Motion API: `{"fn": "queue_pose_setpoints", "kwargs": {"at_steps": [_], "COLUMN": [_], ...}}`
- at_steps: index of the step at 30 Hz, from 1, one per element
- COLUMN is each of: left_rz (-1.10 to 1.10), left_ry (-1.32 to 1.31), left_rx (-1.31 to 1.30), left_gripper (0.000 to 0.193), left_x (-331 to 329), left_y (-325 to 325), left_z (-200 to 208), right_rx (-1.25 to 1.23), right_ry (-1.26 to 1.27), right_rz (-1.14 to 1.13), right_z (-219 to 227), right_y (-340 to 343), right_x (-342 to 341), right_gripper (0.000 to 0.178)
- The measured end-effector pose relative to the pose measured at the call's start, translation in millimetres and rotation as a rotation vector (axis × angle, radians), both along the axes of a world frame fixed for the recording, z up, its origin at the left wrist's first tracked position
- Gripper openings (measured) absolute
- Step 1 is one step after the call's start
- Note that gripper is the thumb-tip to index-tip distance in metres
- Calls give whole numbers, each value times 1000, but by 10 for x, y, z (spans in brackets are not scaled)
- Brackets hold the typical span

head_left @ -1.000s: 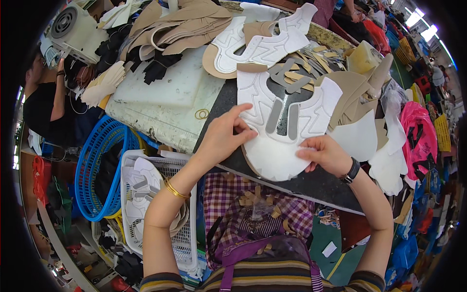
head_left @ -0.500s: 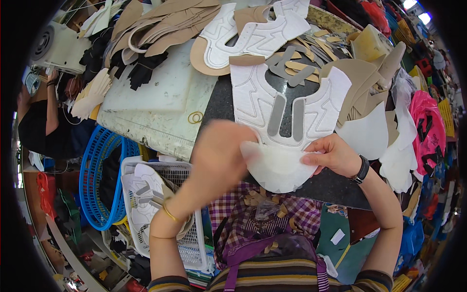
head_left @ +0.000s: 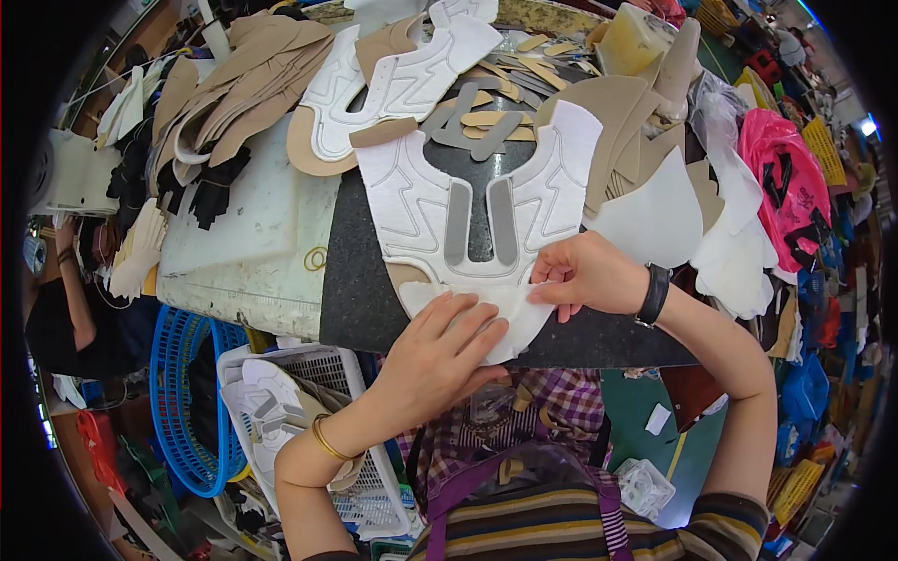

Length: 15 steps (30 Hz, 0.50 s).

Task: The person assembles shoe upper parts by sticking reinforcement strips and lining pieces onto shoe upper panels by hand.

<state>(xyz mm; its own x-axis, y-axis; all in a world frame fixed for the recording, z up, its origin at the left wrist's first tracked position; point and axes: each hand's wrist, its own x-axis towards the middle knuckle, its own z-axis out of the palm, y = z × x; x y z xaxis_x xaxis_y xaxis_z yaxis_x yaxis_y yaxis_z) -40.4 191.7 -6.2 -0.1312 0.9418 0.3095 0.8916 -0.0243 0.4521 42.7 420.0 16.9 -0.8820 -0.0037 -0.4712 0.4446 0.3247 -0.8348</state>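
Note:
A flat white shoe upper (head_left: 402,208) with stitched zigzag lines lies on the black work surface. Two grey strips (head_left: 457,224) run along its central opening. Over its near, rounded end rests a thin white toe piece (head_left: 510,304), and a bit of beige backing shows at the left edge. My left hand (head_left: 440,348) lies across that toe piece with its fingers extended, pressing on it from the near left. On the opposite side, my right hand (head_left: 589,274) pinches the right edge of the toe piece between thumb and curled fingers.
Stitched uppers (head_left: 412,79) and stacked beige pieces (head_left: 248,84) lie at the far left. Grey and tan strips (head_left: 496,126) are scattered beyond the work. Beige and white panels (head_left: 650,220) sit at right. A white basket (head_left: 351,369) and blue baskets (head_left: 164,411) stand at lower left.
My left hand has come down from a blurred, raised position onto the toe piece, fingers now flat. My right hand still pinches its right edge. The whole view has shifted somewhat.

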Motion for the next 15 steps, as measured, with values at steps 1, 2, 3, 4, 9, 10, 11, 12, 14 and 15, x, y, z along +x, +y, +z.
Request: {"fn": "queue_pose_setpoints", "kwargs": {"at_steps": [1, 2, 3, 4, 9, 10, 11, 12, 14, 15], "left_rz": [9, 19, 33, 41, 76, 78, 80, 89, 89, 97], "left_ry": [-41, -82, -78, -120, 37, 135, 235, 253, 121, 150], "left_rx": [-3, -5, -8, 7, -4, 74, 151, 153, 302, 307], "left_gripper": [53, 54, 54, 55, 56, 52, 49, 49, 41, 41], "left_x": [-16, -25, -40, -43, 140, 137, 139, 123, 141, 113], "left_y": [8, 6, -8, -25, -200, -232, -267, -282, -296, -295], "left_z": [16, 27, 15, 3, -160, -227, -277, -317, -370, -427], "right_rx": [228, 455, 452, 746, 625, 537, 541, 639, 783, 824], "right_ry": [-17, -33, -26, 192, 851, 817, 828, 822, 806, 866], "right_rz": [94, 190, 202, 199, 269, 292, 295, 324, 376, 368], "right_z": [85, 134, 119, 122, 16, -39, -60, -96, -194, -250], "right_y": [-51, -89, -116, -171, -432, -521, -579, -605, -672, -690], "right_x": [-26, -39, -34, 51, 396, 458, 495, 481, 519, 493], "right_gripper": [19, 19, 19, 21, 36, 51, 51, 54, 62, 60]}}
